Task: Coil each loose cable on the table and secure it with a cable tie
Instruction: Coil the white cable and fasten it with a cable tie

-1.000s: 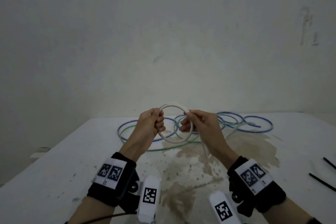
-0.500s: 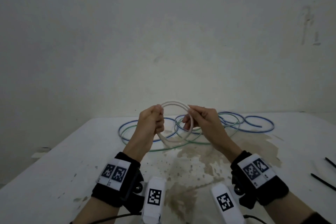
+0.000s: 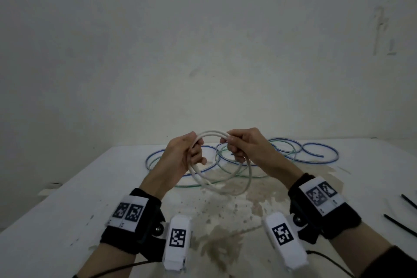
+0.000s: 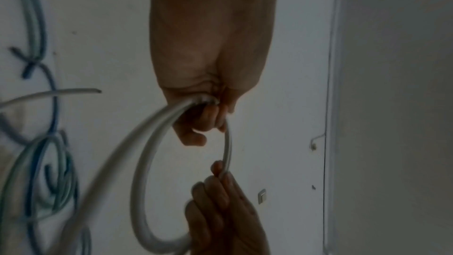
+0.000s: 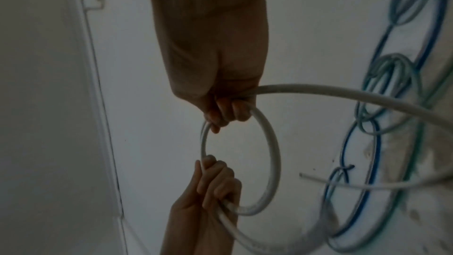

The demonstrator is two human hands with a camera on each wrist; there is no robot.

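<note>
I hold a white cable [image 3: 249,172] in a coil of a few loops above the table [image 3: 67,210]. My left hand [image 3: 194,151] grips the coil's left side with its fingers curled round the strands. My right hand [image 3: 234,146] grips the top right of the coil. In the left wrist view the white cable [image 4: 147,143] runs out of my left hand [image 4: 203,111]. The right wrist view shows my right hand [image 5: 223,110] curled round the white cable [image 5: 272,152], whose loose end [image 5: 302,175] sticks out. A blue cable [image 3: 320,155] and a green cable [image 3: 228,179] lie loose behind.
Two black cable ties [image 3: 400,225] lie at the table's right edge. A brown stain [image 3: 225,216] covers the middle of the table. A bare wall [image 3: 203,52] rises directly behind the table.
The white cable's tail has come up off the table into the coil, which now hangs lower. My right hand has shifted to the coil's top right.
</note>
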